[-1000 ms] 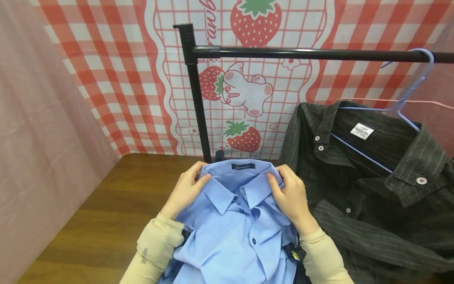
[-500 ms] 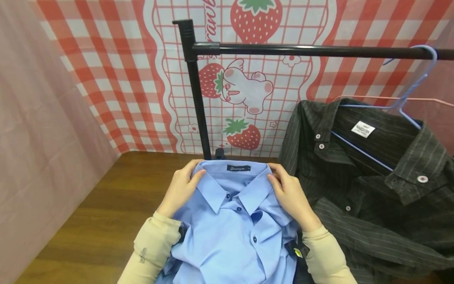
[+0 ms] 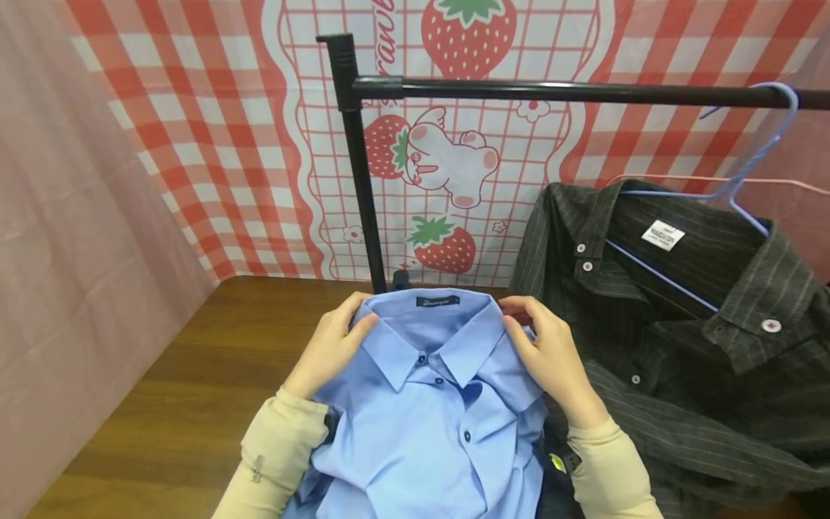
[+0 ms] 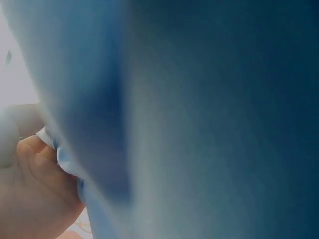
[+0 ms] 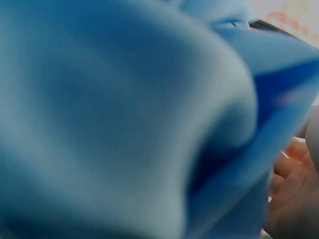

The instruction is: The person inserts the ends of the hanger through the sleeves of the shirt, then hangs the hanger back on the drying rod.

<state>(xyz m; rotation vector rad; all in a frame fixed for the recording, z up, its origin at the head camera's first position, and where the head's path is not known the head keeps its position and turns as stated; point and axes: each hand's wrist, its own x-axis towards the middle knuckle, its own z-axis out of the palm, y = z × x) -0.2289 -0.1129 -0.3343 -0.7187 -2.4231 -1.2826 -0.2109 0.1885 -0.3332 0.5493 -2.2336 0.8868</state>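
A light blue button-up shirt lies front up below the rack, its collar spread and a dark label at the back of the neck. My left hand pinches the collar's left side, thumb in front and fingers behind. On the other side, my right hand holds the shirt at the collar's right edge, its fingertips partly hidden. Blue cloth fills most of the left wrist view, with the left hand at its edge. In the right wrist view, folded cloth covers much of the right hand.
A black clothes rack stands behind the shirt. From it hangs a dark striped shirt on a blue hanger, close to the right arm. Wooden tabletop shows at the left, and a pink curtain hangs beyond it.
The collar has shifted slightly left and been straightened. My right hand has moved a little to the right, toward the collar's outer edge. The left hand keeps its grip.
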